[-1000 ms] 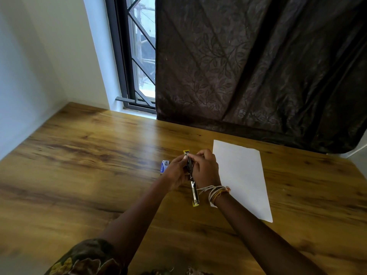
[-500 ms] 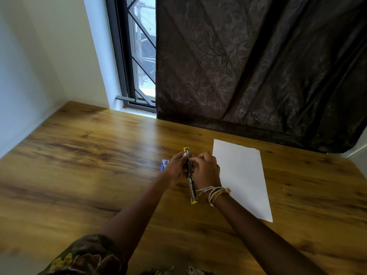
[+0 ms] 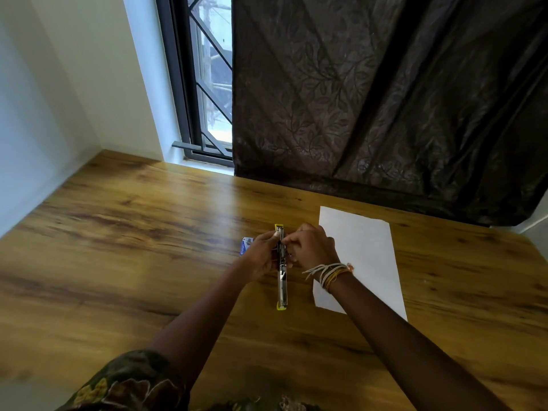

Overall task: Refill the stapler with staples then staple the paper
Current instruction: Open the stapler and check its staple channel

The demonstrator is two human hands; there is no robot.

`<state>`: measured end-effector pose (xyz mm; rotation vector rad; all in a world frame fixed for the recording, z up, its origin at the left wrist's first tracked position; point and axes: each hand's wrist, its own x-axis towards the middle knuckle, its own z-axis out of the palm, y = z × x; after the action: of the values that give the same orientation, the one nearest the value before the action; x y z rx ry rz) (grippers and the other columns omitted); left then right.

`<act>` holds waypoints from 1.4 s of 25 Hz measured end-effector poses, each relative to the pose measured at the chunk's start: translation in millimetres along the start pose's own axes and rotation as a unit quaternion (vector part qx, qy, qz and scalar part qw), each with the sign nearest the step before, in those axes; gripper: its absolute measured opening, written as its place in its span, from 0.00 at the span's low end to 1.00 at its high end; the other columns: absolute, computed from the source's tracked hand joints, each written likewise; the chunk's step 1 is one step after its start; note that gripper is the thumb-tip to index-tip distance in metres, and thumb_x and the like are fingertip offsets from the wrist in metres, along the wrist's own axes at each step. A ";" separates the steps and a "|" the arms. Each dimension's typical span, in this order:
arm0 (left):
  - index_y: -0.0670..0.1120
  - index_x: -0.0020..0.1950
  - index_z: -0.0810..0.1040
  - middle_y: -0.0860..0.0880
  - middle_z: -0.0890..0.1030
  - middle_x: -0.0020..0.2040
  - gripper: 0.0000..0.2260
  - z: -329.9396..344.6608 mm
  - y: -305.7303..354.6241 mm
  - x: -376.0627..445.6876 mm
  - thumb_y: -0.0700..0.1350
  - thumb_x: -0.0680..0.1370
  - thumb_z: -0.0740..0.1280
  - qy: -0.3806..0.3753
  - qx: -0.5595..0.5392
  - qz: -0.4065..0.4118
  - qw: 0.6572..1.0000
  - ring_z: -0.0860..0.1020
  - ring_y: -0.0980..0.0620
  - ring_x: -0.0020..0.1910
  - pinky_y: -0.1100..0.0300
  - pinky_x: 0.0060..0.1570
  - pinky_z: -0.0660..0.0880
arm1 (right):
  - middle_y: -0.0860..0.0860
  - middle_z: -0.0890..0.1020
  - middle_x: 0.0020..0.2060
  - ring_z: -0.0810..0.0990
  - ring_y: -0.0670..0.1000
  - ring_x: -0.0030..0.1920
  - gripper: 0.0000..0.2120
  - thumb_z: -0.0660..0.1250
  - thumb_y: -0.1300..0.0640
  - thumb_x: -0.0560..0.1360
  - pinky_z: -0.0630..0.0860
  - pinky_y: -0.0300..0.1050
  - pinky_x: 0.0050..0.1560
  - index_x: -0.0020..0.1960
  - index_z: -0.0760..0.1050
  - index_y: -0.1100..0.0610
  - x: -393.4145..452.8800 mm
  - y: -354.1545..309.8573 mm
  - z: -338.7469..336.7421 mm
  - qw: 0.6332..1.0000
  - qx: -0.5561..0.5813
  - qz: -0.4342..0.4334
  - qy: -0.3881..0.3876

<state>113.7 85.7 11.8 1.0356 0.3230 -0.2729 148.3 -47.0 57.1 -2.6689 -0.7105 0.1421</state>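
Observation:
A yellow and metal stapler (image 3: 282,284) lies swung fully open on the wooden table (image 3: 133,247), its long axis pointing away from me. My left hand (image 3: 261,256) grips its far half from the left. My right hand (image 3: 311,247) pinches at the metal channel from the right; whether staples are between its fingers is hidden. A small blue staple box (image 3: 246,244) peeks out just left of my left hand. The white sheet of paper (image 3: 361,256) lies flat to the right, partly under my right wrist.
A dark patterned curtain (image 3: 385,99) hangs along the table's far edge. A barred window (image 3: 207,84) and white wall stand at the far left. Bare wood stretches to the left and near side of the table.
Both hands stay on the open stapler with only slight finger shifts. The stapler has barely moved.

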 end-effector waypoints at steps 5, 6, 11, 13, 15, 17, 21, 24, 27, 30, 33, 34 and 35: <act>0.39 0.57 0.72 0.45 0.83 0.36 0.14 -1.6 0.4 -4.7 0.47 0.85 0.52 -0.035 0.011 -0.014 0.999 0.83 0.48 0.34 0.51 0.38 0.81 | 0.50 0.77 0.50 0.71 0.54 0.55 0.09 0.66 0.50 0.75 0.71 0.54 0.53 0.53 0.81 0.49 5.2 -1.2 -4.9 0.997 -0.068 -0.035 -0.017; 0.38 0.58 0.71 0.44 0.83 0.36 0.14 -1.1 0.0 -5.3 0.47 0.85 0.52 -0.034 0.013 -0.018 0.999 0.83 0.48 0.34 0.52 0.37 0.82 | 0.50 0.78 0.50 0.72 0.54 0.55 0.09 0.66 0.51 0.75 0.72 0.54 0.53 0.52 0.81 0.49 5.9 -0.9 -4.7 0.997 -0.066 -0.037 -0.017; 0.37 0.58 0.74 0.42 0.84 0.40 0.17 -7.0 -4.4 -5.2 0.49 0.84 0.52 -0.046 0.052 -0.039 0.997 0.84 0.47 0.37 0.56 0.34 0.80 | 0.49 0.83 0.42 0.78 0.50 0.47 0.05 0.72 0.52 0.71 0.78 0.54 0.49 0.44 0.84 0.52 8.7 2.3 -1.3 0.999 0.005 -0.019 -0.049; 0.37 0.57 0.73 0.41 0.84 0.39 0.17 -10.1 -8.5 -4.7 0.48 0.84 0.53 -0.044 0.041 -0.058 0.997 0.84 0.47 0.37 0.57 0.33 0.80 | 0.47 0.84 0.36 0.80 0.46 0.40 0.03 0.74 0.54 0.68 0.79 0.47 0.44 0.39 0.84 0.52 11.3 3.8 -0.4 0.995 0.074 0.014 -0.066; 0.38 0.55 0.72 0.43 0.83 0.36 0.15 -12.1 -12.0 -2.0 0.48 0.84 0.53 -0.036 0.015 -0.069 0.997 0.83 0.47 0.34 0.58 0.30 0.79 | 0.45 0.82 0.33 0.80 0.43 0.38 0.02 0.75 0.55 0.67 0.75 0.38 0.39 0.38 0.84 0.52 11.6 6.3 4.6 0.983 0.167 0.054 -0.059; 0.39 0.54 0.72 0.43 0.80 0.34 0.15 -11.7 -11.3 1.3 0.48 0.84 0.53 -0.012 0.010 -0.076 0.997 0.81 0.48 0.28 0.59 0.25 0.76 | 0.44 0.82 0.36 0.80 0.44 0.40 0.04 0.76 0.55 0.67 0.72 0.34 0.38 0.40 0.82 0.52 7.8 7.7 14.9 0.956 0.272 0.103 -0.040; 0.41 0.52 0.74 0.48 0.77 0.26 0.16 -13.1 -6.8 5.3 0.50 0.84 0.52 0.039 0.088 -0.057 0.994 0.75 0.53 0.22 0.63 0.20 0.71 | 0.49 0.80 0.46 0.80 0.48 0.48 0.24 0.79 0.53 0.62 0.75 0.38 0.44 0.53 0.73 0.54 -1.6 7.9 34.2 0.890 0.417 0.177 -0.052; 0.42 0.52 0.74 0.51 0.75 0.23 0.15 -10.4 -7.3 2.9 0.50 0.84 0.52 0.060 0.107 -0.037 0.992 0.74 0.53 0.20 0.65 0.19 0.68 | 0.51 0.79 0.49 0.79 0.50 0.51 0.30 0.80 0.52 0.61 0.76 0.41 0.47 0.58 0.69 0.52 -5.3 9.7 37.1 0.898 0.406 0.167 -0.027; 0.41 0.52 0.73 0.50 0.75 0.24 0.15 -0.3 -4.5 1.0 0.50 0.84 0.53 0.097 0.175 0.006 0.980 0.71 0.55 0.17 0.67 0.16 0.65 | 0.57 0.80 0.52 0.79 0.57 0.56 0.27 0.77 0.57 0.66 0.77 0.57 0.59 0.61 0.72 0.58 -7.0 9.3 40.9 0.795 0.569 0.210 -0.004; 0.38 0.57 0.74 0.45 0.79 0.37 0.14 17.6 11.0 8.1 0.47 0.84 0.55 0.097 0.462 0.072 0.879 0.77 0.54 0.26 0.62 0.23 0.70 | 0.57 0.81 0.50 0.77 0.56 0.56 0.15 0.68 0.55 0.74 0.75 0.52 0.59 0.58 0.77 0.61 -7.6 9.6 41.3 0.543 0.784 0.300 -0.032; 0.38 0.62 0.73 0.41 0.79 0.54 0.12 48.1 13.1 8.3 0.42 0.81 0.60 0.085 0.730 0.102 0.671 0.81 0.46 0.48 0.56 0.42 0.76 | 0.57 0.80 0.43 0.77 0.55 0.47 0.12 0.56 0.57 0.78 0.71 0.46 0.53 0.47 0.77 0.60 -8.1 6.0 42.8 0.397 0.856 0.328 -0.034; 0.38 0.62 0.73 0.41 0.80 0.54 0.12 56.9 8.2 7.6 0.42 0.81 0.60 0.095 0.784 0.094 0.606 0.81 0.44 0.50 0.55 0.44 0.77 | 0.59 0.79 0.43 0.76 0.56 0.46 0.13 0.53 0.58 0.79 0.70 0.51 0.58 0.46 0.75 0.61 -8.9 3.3 45.5 0.393 0.856 0.335 -0.016; 0.39 0.61 0.75 0.42 0.80 0.53 0.12 63.6 4.4 6.1 0.42 0.81 0.60 0.097 0.819 0.077 0.560 0.81 0.44 0.51 0.54 0.47 0.77 | 0.60 0.77 0.42 0.76 0.57 0.44 0.13 0.51 0.60 0.80 0.67 0.58 0.64 0.46 0.73 0.61 -9.5 2.0 49.9 0.415 0.850 0.324 0.004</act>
<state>129.3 32.0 42.9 2.9949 0.0717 -0.2569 131.5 -36.9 10.3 -0.6631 0.5158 0.6118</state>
